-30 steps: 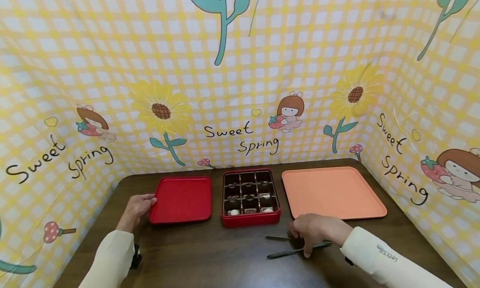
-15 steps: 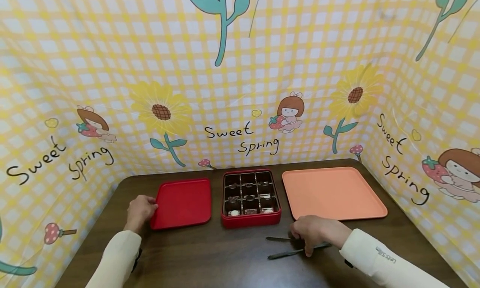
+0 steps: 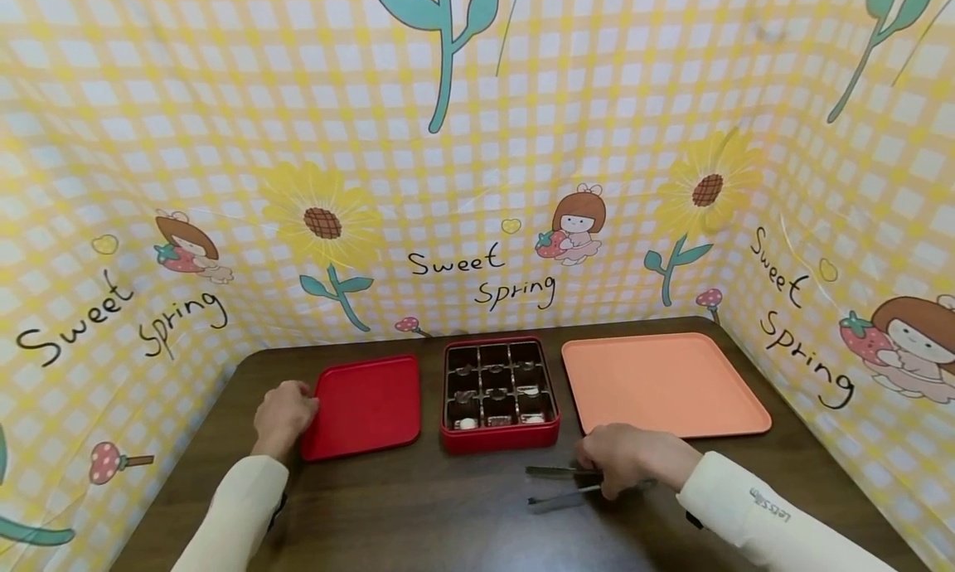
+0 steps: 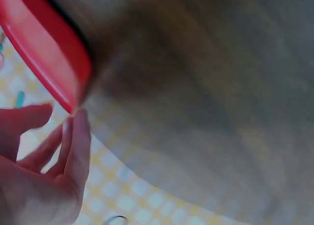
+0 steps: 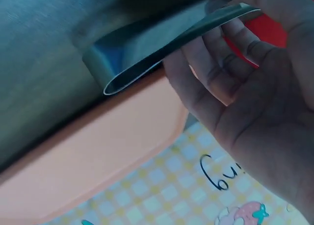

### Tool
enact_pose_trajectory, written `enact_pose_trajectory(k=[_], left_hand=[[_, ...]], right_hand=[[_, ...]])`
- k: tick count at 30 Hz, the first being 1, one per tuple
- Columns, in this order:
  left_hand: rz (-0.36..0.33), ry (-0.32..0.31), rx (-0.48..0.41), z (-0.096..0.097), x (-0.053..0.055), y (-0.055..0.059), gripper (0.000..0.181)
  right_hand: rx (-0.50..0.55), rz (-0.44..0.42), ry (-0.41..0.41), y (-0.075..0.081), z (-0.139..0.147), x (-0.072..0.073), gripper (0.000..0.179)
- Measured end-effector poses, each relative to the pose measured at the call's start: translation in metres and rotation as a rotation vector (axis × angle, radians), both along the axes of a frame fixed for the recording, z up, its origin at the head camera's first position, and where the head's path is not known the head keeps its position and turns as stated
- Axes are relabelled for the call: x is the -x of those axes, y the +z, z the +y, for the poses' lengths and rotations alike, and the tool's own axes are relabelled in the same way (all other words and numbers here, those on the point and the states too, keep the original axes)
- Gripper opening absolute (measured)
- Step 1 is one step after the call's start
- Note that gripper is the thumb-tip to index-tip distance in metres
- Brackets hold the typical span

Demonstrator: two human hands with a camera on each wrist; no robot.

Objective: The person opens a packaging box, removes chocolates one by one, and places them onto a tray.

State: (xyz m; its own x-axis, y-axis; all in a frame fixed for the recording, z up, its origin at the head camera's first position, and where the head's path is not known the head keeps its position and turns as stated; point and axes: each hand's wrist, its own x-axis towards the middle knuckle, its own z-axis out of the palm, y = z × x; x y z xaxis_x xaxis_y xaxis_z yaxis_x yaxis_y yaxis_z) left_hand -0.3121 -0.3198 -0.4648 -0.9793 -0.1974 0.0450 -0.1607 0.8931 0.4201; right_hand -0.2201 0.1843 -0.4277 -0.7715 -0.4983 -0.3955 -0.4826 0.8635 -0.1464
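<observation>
My left hand (image 3: pixel 283 419) is at the left edge of a square red tray (image 3: pixel 366 408), which sits slightly turned on the table. In the left wrist view its nearly straight fingers (image 4: pixel 81 137) touch the tray's corner, and the thumb stands apart from it. My right hand (image 3: pixel 622 458) holds a pair of metal tongs (image 3: pixel 555 472) just in front of the orange tray. The tongs' bent end (image 5: pixel 110 70) shows in the right wrist view, between the thumb and fingers. Between the trays stands a red box (image 3: pixel 500 438) with several dark compartments holding small pieces, some whitish.
An orange rectangular tray (image 3: pixel 664 385) lies at the back right of the dark wooden table (image 3: pixel 418 514). Yellow checked cloth (image 3: pixel 448 182) rises behind the table and along both sides.
The red tray has turned a little and its near left corner has come toward me, with my left hand at its edge. The tongs' arms have lifted and drawn closer together in my right hand.
</observation>
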Motion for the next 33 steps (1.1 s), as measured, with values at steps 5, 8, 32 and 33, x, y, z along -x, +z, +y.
enact_pose_trajectory(k=[5, 8, 32, 33], left_hand=[[0.188, -0.019, -0.070, 0.031, 0.004, 0.010, 0.036], [0.213, -0.084, -0.161, 0.054, 0.007, 0.018, 0.034], [-0.316, -0.218, -0.876, 0.160, 0.010, 0.010, 0.047], [-0.319, -0.214, -0.878, 0.162, 0.010, 0.009, 0.045]], right_hand=[[0.073, -0.011, 0.041, 0.019, -0.001, 0.005, 0.028], [0.130, -0.024, 0.044, 0.033, -0.001, 0.010, 0.027], [0.268, 0.112, 0.028, 0.086, 0.003, 0.074, 0.033], [0.265, 0.111, 0.022, 0.087, 0.003, 0.076, 0.034]])
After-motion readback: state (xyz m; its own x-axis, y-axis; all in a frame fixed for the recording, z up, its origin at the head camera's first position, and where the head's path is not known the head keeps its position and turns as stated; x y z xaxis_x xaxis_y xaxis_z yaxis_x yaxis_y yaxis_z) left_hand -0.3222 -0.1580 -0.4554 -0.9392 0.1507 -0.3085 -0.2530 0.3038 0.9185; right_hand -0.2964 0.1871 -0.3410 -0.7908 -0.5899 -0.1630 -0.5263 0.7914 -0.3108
